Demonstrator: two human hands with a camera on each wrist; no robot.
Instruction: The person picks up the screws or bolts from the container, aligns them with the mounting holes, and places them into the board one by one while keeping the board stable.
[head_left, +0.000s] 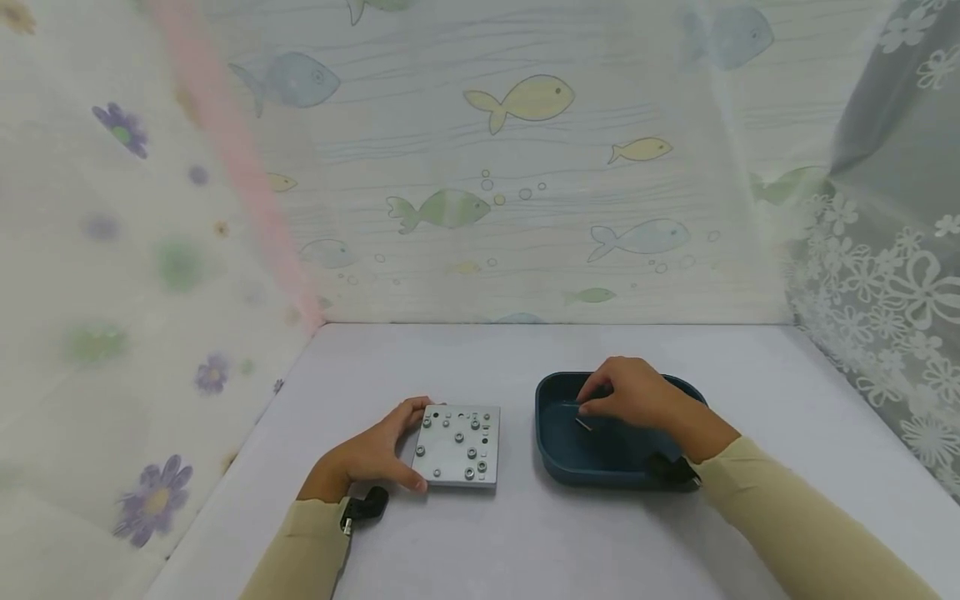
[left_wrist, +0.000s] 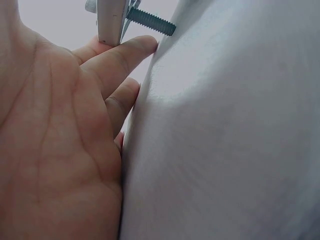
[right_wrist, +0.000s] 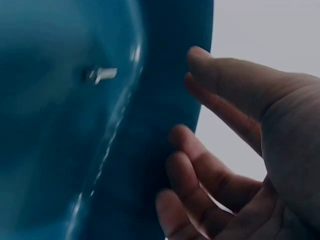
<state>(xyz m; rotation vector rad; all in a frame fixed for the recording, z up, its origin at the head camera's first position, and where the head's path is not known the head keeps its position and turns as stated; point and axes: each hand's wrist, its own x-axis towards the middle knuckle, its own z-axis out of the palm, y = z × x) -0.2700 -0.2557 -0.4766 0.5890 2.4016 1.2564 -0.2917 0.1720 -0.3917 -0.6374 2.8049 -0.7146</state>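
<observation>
A silver metal plate [head_left: 450,458] sits on the table at centre left, several socket-head screws standing in its top face. My left hand [head_left: 375,454] grips its left side, thumb at the near corner and fingers at the far one. From the plate's underside a dark threaded screw shank [left_wrist: 151,21] sticks out, close to the left fingers [left_wrist: 127,57]. Over the dark blue tray [head_left: 555,462], my right hand [head_left: 633,396] reaches in with loosely bent fingers and nothing between them. A small screw [right_wrist: 102,74] lies on the tray floor, near the thumb in the head view.
The white table [head_left: 517,550] runs back to a curtain [head_left: 525,250] printed with fish. Flowered curtains hang at the left and right sides. Between the plate and the tray is a narrow strip of table.
</observation>
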